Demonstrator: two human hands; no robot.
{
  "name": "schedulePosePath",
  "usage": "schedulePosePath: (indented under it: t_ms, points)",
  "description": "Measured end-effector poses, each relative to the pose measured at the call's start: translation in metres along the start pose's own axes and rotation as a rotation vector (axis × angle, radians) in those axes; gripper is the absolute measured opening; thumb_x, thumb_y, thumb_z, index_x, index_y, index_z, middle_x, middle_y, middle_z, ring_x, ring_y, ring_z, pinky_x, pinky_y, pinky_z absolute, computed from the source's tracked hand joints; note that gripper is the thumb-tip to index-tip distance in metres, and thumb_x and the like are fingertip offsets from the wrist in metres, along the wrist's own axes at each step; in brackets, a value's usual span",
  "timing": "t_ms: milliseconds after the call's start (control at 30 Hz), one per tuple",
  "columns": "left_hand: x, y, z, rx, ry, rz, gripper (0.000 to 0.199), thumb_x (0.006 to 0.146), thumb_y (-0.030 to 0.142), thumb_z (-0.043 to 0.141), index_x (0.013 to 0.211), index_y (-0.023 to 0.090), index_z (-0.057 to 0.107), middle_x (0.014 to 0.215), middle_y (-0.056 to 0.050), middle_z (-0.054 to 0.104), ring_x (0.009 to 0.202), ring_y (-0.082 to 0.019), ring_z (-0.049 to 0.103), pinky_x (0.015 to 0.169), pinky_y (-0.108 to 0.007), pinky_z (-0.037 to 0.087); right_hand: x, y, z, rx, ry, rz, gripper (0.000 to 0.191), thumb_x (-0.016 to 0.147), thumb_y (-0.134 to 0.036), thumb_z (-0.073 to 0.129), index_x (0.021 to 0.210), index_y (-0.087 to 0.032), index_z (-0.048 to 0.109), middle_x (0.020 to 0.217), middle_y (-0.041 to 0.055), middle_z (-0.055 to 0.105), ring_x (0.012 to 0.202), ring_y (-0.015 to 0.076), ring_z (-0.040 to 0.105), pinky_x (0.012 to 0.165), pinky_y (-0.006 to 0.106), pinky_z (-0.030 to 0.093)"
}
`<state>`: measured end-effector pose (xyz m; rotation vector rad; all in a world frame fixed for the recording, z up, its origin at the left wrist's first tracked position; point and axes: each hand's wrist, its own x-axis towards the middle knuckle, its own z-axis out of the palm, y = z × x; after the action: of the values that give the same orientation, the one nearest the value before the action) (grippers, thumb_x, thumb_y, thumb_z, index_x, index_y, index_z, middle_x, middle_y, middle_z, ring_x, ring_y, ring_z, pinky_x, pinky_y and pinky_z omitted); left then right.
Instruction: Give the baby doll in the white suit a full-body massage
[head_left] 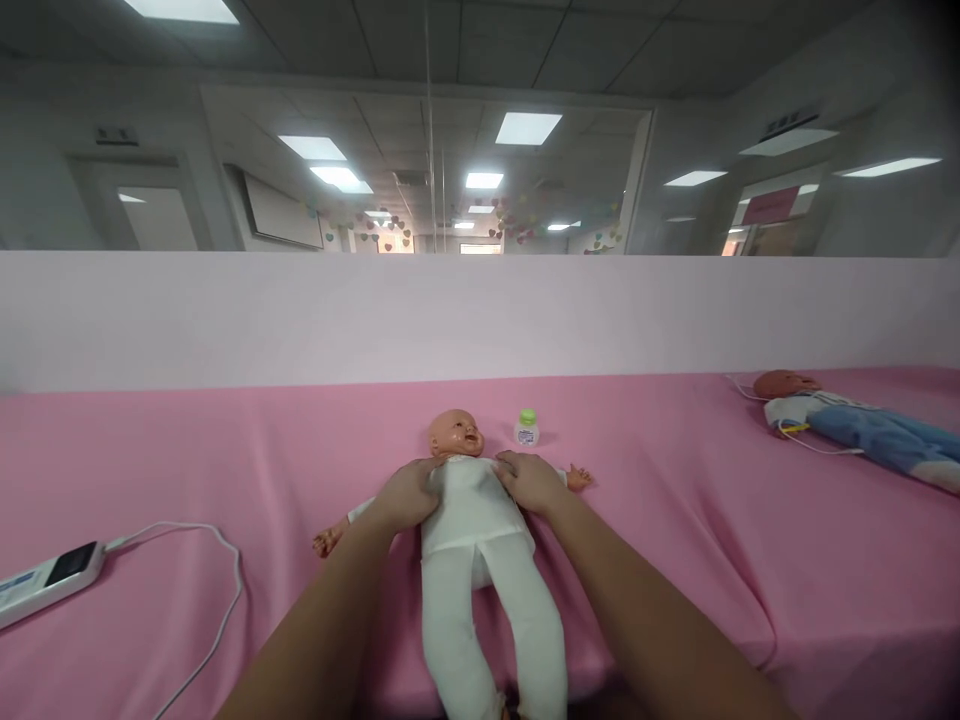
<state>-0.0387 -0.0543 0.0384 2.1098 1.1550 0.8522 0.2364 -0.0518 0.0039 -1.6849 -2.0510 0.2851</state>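
Note:
A baby doll [476, 510] in a white top and white leggings lies on its back before me, its head turned to the right. My left hand [409, 492] grips it at the shoulder on the left side, thumb on the chest, other fingers mostly hidden round the upper arm. On the opposite shoulder, my right hand [529, 480] holds it the same way. Both doll arms stretch outward past my hands. Just beyond my right hand stands a small clear bottle [526, 430] with a green cap.
A pink cloth [285, 450] covers the table. At the left lies a white handheld device [52, 580] with a dark screen and a white cable [238, 575]. A second doll [862, 425] in blue clothes rests at the far right. Behind runs a white wall [480, 310] below glass.

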Motion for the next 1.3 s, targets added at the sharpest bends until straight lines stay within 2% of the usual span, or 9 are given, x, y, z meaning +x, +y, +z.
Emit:
schedulePosePath:
  t_ms: [233, 400, 533, 733, 867, 967, 1100, 1200, 1300]
  points:
    - [0.005, -0.010, 0.000, 0.198, -0.055, -0.024, 0.073, 0.068, 0.009, 0.058, 0.133, 0.038, 0.069, 0.127, -0.003, 0.075, 0.113, -0.037, 0.069, 0.094, -0.044, 0.050, -0.010, 0.007, -0.032, 0.047, -0.120, 0.129, 0.050, 0.096, -0.055, 0.055, 0.138, -0.029, 0.065, 0.136, 0.0098, 0.069, 0.118, 0.0320, 0.067, 0.086, 0.038, 0.049]
    - [0.010, -0.020, 0.001, 0.395, -0.003, -0.136, 0.047, 0.076, 0.016, 0.056, 0.115, 0.032, 0.075, 0.118, -0.005, 0.078, 0.105, -0.033, 0.070, 0.088, -0.040, 0.050, -0.015, 0.029, -0.050, 0.037, -0.190, 0.279, 0.065, 0.081, -0.061, 0.071, 0.136, -0.027, 0.065, 0.134, 0.0121, 0.070, 0.116, 0.0332, 0.067, 0.086, 0.039, 0.052]
    - [0.013, -0.019, 0.003, 0.514, 0.050, -0.283, 0.047, 0.080, 0.023, 0.056, 0.124, 0.030, 0.071, 0.119, -0.007, 0.077, 0.109, -0.033, 0.069, 0.093, -0.043, 0.048, -0.019, 0.044, -0.062, 0.016, -0.202, 0.441, 0.085, 0.071, -0.065, 0.079, 0.143, -0.024, 0.060, 0.134, 0.0170, 0.068, 0.116, 0.0370, 0.067, 0.086, 0.043, 0.053]
    - [0.015, -0.022, 0.010, 0.761, 0.166, -0.347, 0.044, 0.091, 0.041, 0.052, 0.127, 0.025, 0.070, 0.125, -0.017, 0.073, 0.120, -0.044, 0.062, 0.112, -0.073, 0.020, -0.013, 0.050, -0.066, 0.056, -0.172, 0.516, 0.083, 0.065, -0.071, 0.081, 0.128, -0.020, 0.067, 0.127, 0.0186, 0.070, 0.108, 0.0364, 0.069, 0.084, 0.043, 0.054]
    - [0.010, -0.024, 0.014, 0.832, 0.252, -0.365, 0.047, 0.091, 0.045, 0.054, 0.128, 0.021, 0.070, 0.132, -0.021, 0.068, 0.129, -0.046, 0.054, 0.115, -0.078, 0.007, -0.006, 0.063, -0.056, 0.121, -0.103, 0.521, 0.079, 0.066, -0.065, 0.082, 0.128, -0.020, 0.067, 0.126, 0.0170, 0.071, 0.110, 0.0348, 0.068, 0.083, 0.040, 0.054]
    - [0.007, -0.019, 0.014, 0.794, 0.316, -0.365, 0.045, 0.091, 0.039, 0.054, 0.131, 0.023, 0.068, 0.142, -0.018, 0.064, 0.136, -0.043, 0.049, 0.117, -0.076, 0.005, -0.002, 0.072, -0.047, 0.193, -0.005, 0.478, 0.074, 0.076, -0.059, 0.075, 0.138, -0.021, 0.061, 0.135, 0.0148, 0.067, 0.116, 0.0309, 0.067, 0.083, 0.035, 0.054]
    - [0.012, 0.009, 0.018, 0.619, 0.454, -0.135, 0.040, 0.092, 0.027, 0.053, 0.129, 0.021, 0.067, 0.144, -0.014, 0.061, 0.136, -0.034, 0.052, 0.120, -0.052, 0.030, 0.005, 0.072, -0.036, 0.215, 0.103, 0.443, 0.063, 0.089, -0.057, 0.061, 0.141, -0.021, 0.058, 0.133, 0.0142, 0.068, 0.116, 0.0297, 0.068, 0.086, 0.036, 0.053]
    - [0.030, 0.041, 0.033, 0.352, 0.387, -0.012, 0.033, 0.092, 0.028, 0.057, 0.122, 0.023, 0.069, 0.135, -0.011, 0.066, 0.129, -0.032, 0.057, 0.112, -0.043, 0.043, 0.014, 0.065, -0.031, 0.189, 0.210, 0.394, 0.058, 0.094, -0.047, 0.056, 0.144, -0.018, 0.055, 0.138, 0.0173, 0.064, 0.126, 0.0344, 0.061, 0.096, 0.042, 0.051]
    - [0.062, 0.070, 0.059, -0.074, 0.223, -0.135, 0.030, 0.089, 0.035, 0.068, 0.118, 0.024, 0.071, 0.122, -0.010, 0.072, 0.119, -0.032, 0.063, 0.111, -0.044, 0.046, 0.021, 0.059, -0.027, 0.172, 0.295, 0.299, 0.056, 0.096, -0.034, 0.054, 0.150, -0.019, 0.050, 0.148, 0.0150, 0.057, 0.137, 0.0328, 0.051, 0.109, 0.043, 0.043]
